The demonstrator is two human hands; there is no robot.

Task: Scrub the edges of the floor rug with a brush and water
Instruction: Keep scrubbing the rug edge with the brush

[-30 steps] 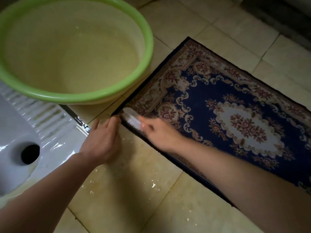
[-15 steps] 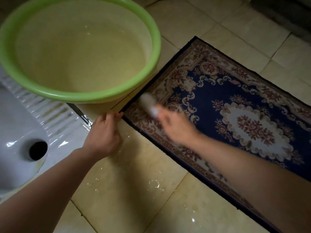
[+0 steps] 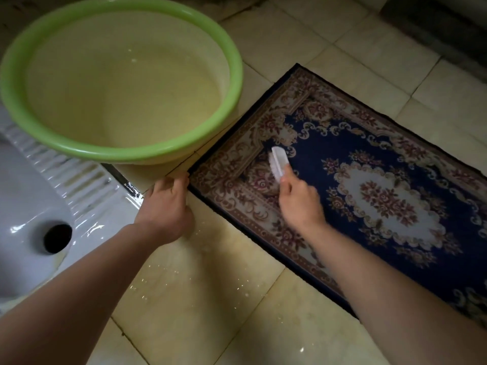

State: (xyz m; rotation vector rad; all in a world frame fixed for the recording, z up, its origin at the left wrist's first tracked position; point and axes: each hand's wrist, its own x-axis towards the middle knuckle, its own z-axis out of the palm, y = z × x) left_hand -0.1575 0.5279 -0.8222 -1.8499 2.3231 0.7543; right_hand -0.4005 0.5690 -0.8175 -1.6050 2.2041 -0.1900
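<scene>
A blue patterned floor rug (image 3: 390,164) with a floral border lies on the wet tiled floor. My right hand (image 3: 300,204) grips a small white scrub brush (image 3: 278,162), which sits over the rug's inner border near its near-left corner. My left hand (image 3: 166,209) rests on the tile with its fingertips pinching that corner of the rug. A large green basin (image 3: 232,64) holding water stands to the left of the rug.
A white squat toilet pan (image 3: 39,206) with a dark drain hole sits at the left, partly under the basin. Water droplets lie on the cream tiles (image 3: 205,293) in front of the rug. A dark step or wall base (image 3: 434,25) runs along the far right.
The brush in my right hand has moved from the rug's near-left corner edge inward and away across the border. My left hand stays at the corner.
</scene>
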